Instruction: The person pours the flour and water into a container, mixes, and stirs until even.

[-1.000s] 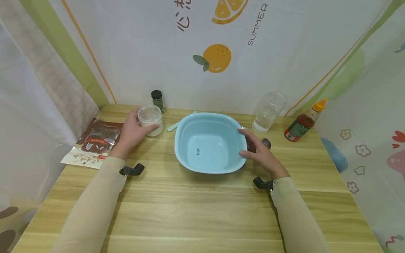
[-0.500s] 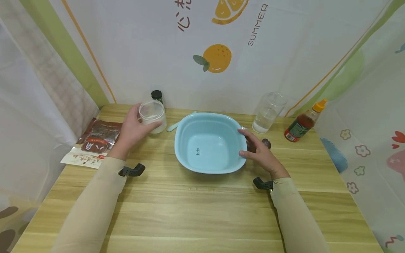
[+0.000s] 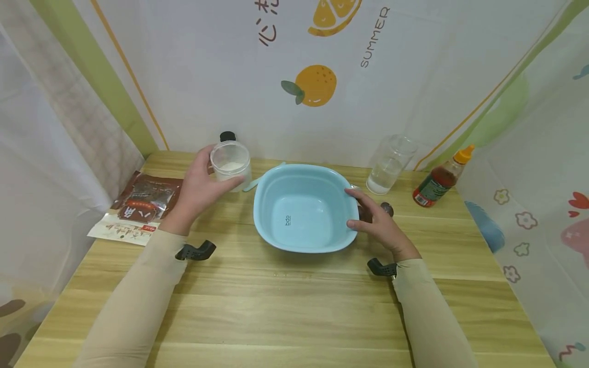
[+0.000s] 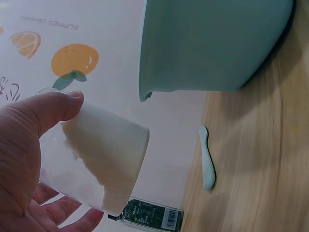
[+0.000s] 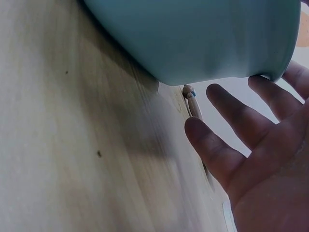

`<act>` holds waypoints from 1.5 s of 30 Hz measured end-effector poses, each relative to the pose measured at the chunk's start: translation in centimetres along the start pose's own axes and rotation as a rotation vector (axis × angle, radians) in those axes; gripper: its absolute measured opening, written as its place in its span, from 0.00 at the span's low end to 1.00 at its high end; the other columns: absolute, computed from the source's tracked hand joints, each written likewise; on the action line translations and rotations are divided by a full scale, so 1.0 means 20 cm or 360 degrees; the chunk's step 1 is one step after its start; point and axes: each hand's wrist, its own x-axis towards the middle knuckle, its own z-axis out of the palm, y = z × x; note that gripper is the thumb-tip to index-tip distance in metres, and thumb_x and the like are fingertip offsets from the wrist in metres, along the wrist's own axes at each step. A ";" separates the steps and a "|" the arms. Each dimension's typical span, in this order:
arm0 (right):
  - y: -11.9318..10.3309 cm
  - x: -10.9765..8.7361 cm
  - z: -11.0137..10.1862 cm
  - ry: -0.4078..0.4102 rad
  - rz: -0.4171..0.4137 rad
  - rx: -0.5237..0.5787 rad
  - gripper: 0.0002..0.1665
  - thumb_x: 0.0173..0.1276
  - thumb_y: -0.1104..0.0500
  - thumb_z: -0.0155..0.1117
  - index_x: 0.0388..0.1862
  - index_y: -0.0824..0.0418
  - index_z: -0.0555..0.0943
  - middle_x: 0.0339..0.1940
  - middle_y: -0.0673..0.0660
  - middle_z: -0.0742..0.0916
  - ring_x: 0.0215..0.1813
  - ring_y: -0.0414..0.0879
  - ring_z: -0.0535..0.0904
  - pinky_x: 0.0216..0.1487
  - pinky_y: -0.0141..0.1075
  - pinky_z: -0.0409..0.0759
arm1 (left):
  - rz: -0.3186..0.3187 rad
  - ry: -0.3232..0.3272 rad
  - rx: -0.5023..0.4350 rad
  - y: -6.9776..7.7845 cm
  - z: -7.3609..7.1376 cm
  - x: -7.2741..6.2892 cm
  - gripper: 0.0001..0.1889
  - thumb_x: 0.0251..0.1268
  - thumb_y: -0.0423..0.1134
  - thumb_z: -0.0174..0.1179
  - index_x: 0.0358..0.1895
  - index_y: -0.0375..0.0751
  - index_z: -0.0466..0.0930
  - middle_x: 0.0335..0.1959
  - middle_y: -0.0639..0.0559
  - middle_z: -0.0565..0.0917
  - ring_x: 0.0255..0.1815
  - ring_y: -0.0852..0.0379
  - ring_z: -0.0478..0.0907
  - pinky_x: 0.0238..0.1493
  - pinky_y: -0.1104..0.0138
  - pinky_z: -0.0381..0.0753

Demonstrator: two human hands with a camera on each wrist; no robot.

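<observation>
My left hand [image 3: 199, 186] holds a clear plastic jar [image 3: 232, 176] partly filled with white powder, thumb on one side and fingers on the other. In the left wrist view the jar [image 4: 108, 150] is tilted and raised off the table, the powder sloping inside it. A light blue basin [image 3: 303, 245] stands in the middle of the table, its visible inside bare apart from a small printed mark. My right hand [image 3: 379, 225] grips the basin's right rim, thumb at the edge; in the right wrist view several fingers [image 5: 231, 113] spread outside the wall.
Behind the jar stands a small black-capped bottle [image 3: 227, 136]; a pale blue spatula-like tool [image 4: 207, 162] lies beside the basin. Brown packets [image 3: 144, 199] lie left. A glass of clear liquid [image 3: 386, 171], a sauce bottle [image 3: 439, 181] and a dark rounded end [image 3: 387, 208] are right.
The left hand has lifted the jar and moved it right, closer to the basin, tilting it. The jar now covers most of the black-capped bottle. My right hand and the basin stay put.
</observation>
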 end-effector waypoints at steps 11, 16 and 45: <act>0.01 0.00 0.00 0.0002 -0.0009 -0.0001 0.51 0.76 0.69 0.72 0.92 0.57 0.61 0.91 0.62 0.63 0.82 0.72 0.70 0.63 0.35 0.87 | 0.0001 -0.0031 0.0133 0.05 0.01 -0.01 0.51 0.60 0.48 0.86 0.84 0.43 0.67 0.75 0.43 0.78 0.76 0.37 0.75 0.77 0.37 0.74; 0.01 0.00 0.00 0.0009 -0.0013 -0.0003 0.51 0.76 0.69 0.73 0.92 0.57 0.62 0.92 0.61 0.63 0.82 0.71 0.69 0.64 0.34 0.86 | 0.0064 -0.0025 0.0227 0.08 0.03 -0.01 0.52 0.58 0.46 0.87 0.84 0.44 0.67 0.74 0.42 0.80 0.73 0.34 0.78 0.73 0.36 0.76; 0.01 0.00 -0.01 -0.0005 0.0005 0.0020 0.50 0.76 0.69 0.72 0.92 0.57 0.61 0.92 0.61 0.61 0.84 0.73 0.66 0.63 0.36 0.87 | 0.0796 -0.0082 0.0593 0.21 0.17 0.04 0.52 0.54 0.40 0.89 0.80 0.33 0.68 0.72 0.35 0.81 0.69 0.36 0.81 0.65 0.42 0.86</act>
